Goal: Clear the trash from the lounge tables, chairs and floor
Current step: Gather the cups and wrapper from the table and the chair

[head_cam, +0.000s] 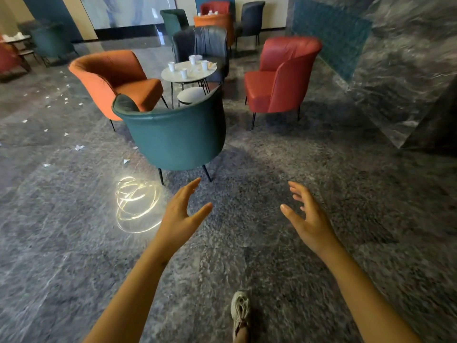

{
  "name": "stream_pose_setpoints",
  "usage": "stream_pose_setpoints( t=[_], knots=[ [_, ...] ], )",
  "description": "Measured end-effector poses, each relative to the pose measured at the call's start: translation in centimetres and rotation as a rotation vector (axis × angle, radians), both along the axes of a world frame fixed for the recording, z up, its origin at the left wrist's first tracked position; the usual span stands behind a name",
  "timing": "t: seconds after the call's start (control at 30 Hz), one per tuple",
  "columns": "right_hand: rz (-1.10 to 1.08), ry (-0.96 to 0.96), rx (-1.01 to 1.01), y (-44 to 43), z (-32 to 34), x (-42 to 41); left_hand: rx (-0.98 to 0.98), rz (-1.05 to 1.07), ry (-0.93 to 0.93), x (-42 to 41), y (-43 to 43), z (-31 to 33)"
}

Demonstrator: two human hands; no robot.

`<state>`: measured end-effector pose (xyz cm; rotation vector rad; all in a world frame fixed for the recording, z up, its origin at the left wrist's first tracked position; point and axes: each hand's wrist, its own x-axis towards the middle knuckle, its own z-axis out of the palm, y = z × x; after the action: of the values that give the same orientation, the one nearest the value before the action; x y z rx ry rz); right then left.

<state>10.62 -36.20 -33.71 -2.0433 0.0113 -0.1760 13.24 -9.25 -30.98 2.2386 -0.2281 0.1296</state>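
Left hand: the left hand [181,216] is held out over the floor, palm turned inward, fingers straight and close together, thumb spread wide; it holds nothing.
Right hand: the right hand [310,220] is held out well apart from the left, fingers loosely bent and fanned apart, thumb out; it holds nothing.
Floor: dark grey veined marble floor [284,169], glossy, with a bright looping light reflection [136,204] just left of the left hand.
Near chair: teal leather tub chair [178,139] on thin black legs, its back toward the camera, just beyond both hands.
Floor trash: small white paper scraps [79,147] lie scattered over the floor at left. The nearest is near the teal chair and others trail off to the far left.
Table: round white table on black wire legs [195,76], ringed by four chairs. A smaller, lower round white table [191,94] sits partly under it.
Table trash: four white paper cups [183,73] stand upright on the larger top, with a bit of crumpled paper [211,65] at its right edge.
Other chairs: orange leather tub chair [111,75] left of the table, red leather tub chair [279,80] to its right, dark grey leather chair [200,42] behind it.
Far end: more chairs and a far table with white cups [210,13]; too small for detail.
Foot: pale laced shoe [240,309] at the bottom edge, between the forearms.
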Motion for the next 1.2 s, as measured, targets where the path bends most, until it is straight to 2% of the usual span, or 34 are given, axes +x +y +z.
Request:
stream_pose_setpoints(
  t=[0.37,0.67,0.93,1.2],
  knots=[
    [-0.013,0.029,-0.060,-4.3,0.2,26.6,0.025,-0.006,-0.027,27.5,-3.6,0.1],
    [-0.040,-0.025,-0.073,-12.0,-0.5,50.2,0.094,0.020,-0.040,50.3,-10.6,-1.6],
    [0.073,-0.007,-0.093,-19.9,1.3,74.2,0.078,0.096,-0.030,71.2,-18.0,0.1],
    [0.217,-0.008,-0.063,-20.0,1.1,95.6,0.104,0.218,-0.012,89.1,-19.3,-0.1]
  ],
)
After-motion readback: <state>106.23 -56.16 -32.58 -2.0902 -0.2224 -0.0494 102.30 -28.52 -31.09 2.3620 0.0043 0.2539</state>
